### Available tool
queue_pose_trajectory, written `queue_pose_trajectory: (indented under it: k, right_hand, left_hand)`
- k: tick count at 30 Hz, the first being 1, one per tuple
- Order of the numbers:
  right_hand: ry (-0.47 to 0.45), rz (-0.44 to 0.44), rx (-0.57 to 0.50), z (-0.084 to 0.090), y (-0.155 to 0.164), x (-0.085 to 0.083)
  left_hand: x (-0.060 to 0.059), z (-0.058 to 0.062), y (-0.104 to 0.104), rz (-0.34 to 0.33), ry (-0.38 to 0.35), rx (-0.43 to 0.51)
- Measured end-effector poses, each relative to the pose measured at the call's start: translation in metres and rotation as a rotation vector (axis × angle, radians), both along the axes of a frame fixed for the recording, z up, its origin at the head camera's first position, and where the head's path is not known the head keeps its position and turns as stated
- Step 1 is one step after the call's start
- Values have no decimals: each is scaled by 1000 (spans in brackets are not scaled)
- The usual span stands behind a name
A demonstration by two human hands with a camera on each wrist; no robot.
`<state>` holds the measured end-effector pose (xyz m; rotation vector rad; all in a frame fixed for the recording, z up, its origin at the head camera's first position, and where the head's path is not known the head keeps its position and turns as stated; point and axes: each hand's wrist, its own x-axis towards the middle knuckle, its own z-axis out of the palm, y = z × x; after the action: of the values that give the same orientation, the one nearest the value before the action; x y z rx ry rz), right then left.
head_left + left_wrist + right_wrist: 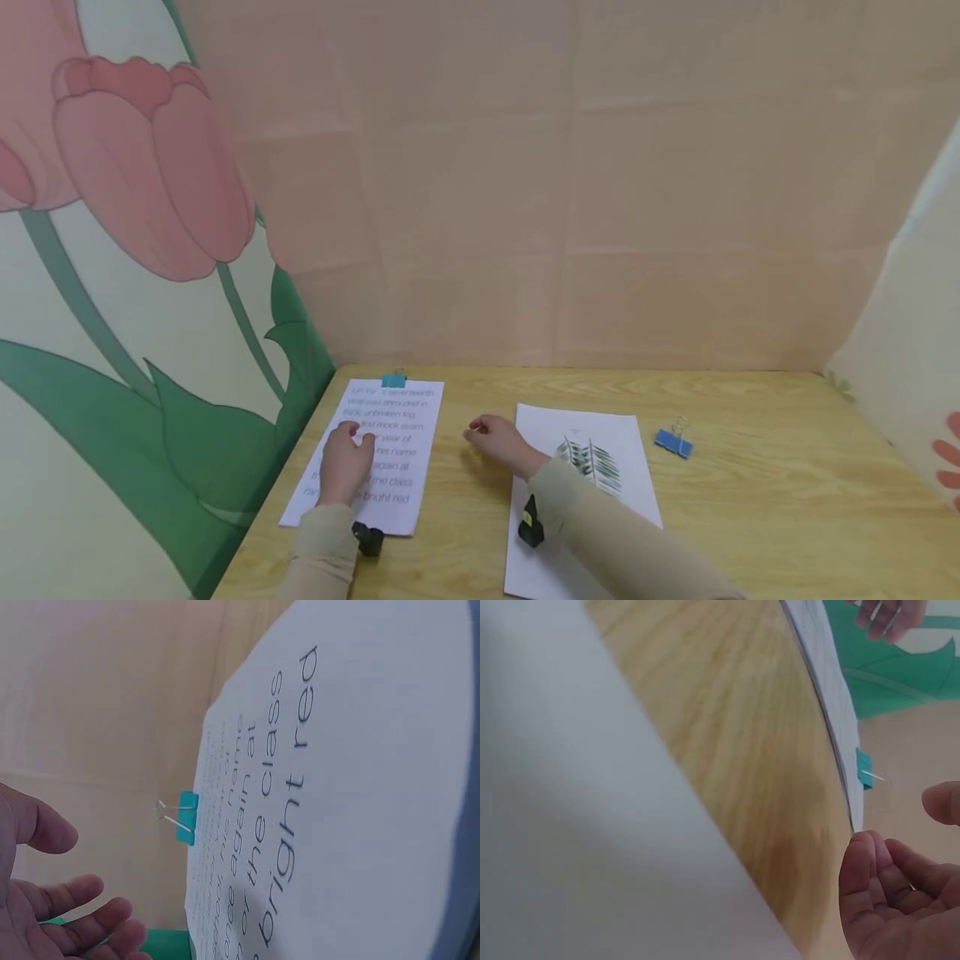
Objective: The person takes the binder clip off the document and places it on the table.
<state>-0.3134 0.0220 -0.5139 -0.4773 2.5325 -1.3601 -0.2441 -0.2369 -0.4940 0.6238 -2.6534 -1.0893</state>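
Note:
A stack of paper with large printed text (390, 517) lies at the left of the table, a teal binder clip (393, 381) on its top edge. My left hand (347, 462) hovers over that stack, fingers loosely bent and nothing in them; the left wrist view shows thumb and fingers apart. My right hand (498, 442) is between the two stacks, its fingers relaxed, thumb apart from them in the right wrist view, holding nothing. Under the right forearm lies a second paper stack (540, 425) printed with green fern-like leaves (600, 467), partly hidden by the sleeve.
A blue binder clip (673, 443) lies on the wooden table (787, 500) right of the leaf-print stack. A pinkish cloth (562, 208) hangs behind the table, and a tulip-patterned sheet (150, 167) stands along the left side.

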Motion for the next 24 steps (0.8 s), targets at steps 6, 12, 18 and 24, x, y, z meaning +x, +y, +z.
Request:
queue_pose_trajectory:
  k: [6,12,18,24]
  right_hand:
    - [13,27,-1,-1,-5,5]
    - [-19,60,-27,2,-12,11]
    - [-45,68,-47,-1,-20,13]
    - [-131,58,-94,-7,-31,14]
  left_hand:
    - [5,2,-11,1,39,-62]
    - [3,4,-31,-10,1,-47]
    - [1,4,-43,-7,-73,-23]
    - [-1,-3,-50,-9,-114,-93]
